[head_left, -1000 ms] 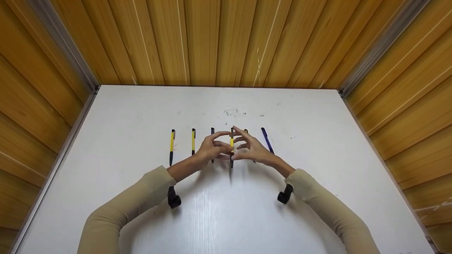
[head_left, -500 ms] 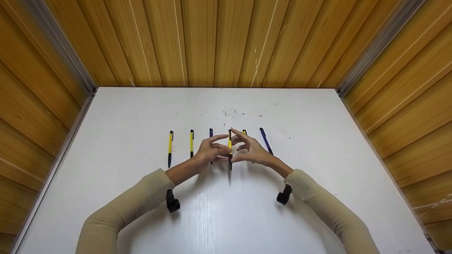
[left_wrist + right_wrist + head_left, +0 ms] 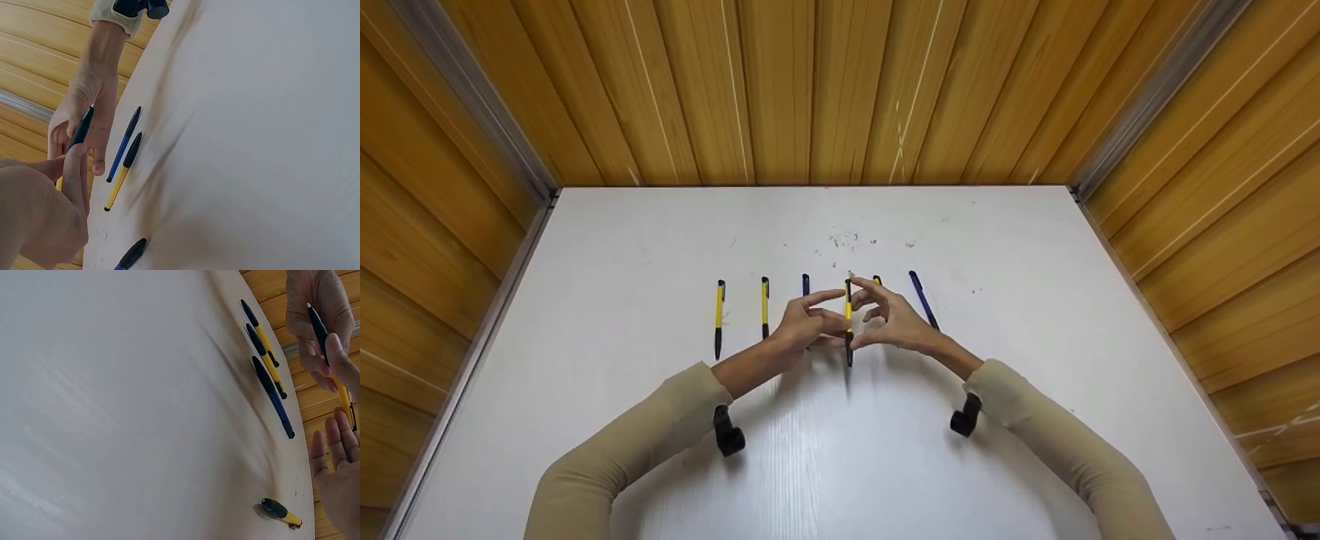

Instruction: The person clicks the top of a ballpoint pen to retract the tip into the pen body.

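Pen [image 3: 849, 307] at the frame's centre, long axis top to bottom, sits between left hand [image 3: 804, 324] and right hand [image 3: 898, 322], both pinching it.

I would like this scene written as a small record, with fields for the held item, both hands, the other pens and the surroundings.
Held item: yellow-and-black pen, raised above the table, tip toward the person
Left hand: fingers on the pen
Right hand: fingers on the same pen
Lying pens, left to right: first yellow pen, second yellow pen, first blue pen, third yellow pen, second blue pen
Surface: white table
Background: wood-patterned walls
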Demonstrator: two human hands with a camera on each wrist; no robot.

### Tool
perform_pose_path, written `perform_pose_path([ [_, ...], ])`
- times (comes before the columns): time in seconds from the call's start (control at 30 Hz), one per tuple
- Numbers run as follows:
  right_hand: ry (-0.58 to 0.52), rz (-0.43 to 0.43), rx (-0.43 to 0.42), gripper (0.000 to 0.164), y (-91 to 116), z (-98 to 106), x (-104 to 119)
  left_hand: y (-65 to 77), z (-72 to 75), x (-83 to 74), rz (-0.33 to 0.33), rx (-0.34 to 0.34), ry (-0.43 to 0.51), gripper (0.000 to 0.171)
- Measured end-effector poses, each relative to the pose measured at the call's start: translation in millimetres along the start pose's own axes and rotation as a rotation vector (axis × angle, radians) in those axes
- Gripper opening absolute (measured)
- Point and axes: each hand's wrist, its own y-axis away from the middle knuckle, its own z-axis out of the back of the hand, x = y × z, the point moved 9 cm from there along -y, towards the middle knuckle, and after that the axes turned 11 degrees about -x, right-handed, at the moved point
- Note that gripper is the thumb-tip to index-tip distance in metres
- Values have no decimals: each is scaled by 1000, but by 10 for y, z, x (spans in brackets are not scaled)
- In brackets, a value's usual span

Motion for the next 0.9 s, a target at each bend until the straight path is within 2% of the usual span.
perform_pose_path([
  [0.23,-15,13,-16,103,-39,6,30,4,21,-16,6,-18,14,61],
  [0.4,0,22,3,102,-76,2,27,-24,47,-20,-12,-26,29,62],
  [0.63,26,-14,59,99,-86,-24,8,-46,74,-21,-29,-35,19,63],
  [0.9,24,-40,62,93,-106,-14,16,-39,79,-55,-48,-21,-1,63],
])
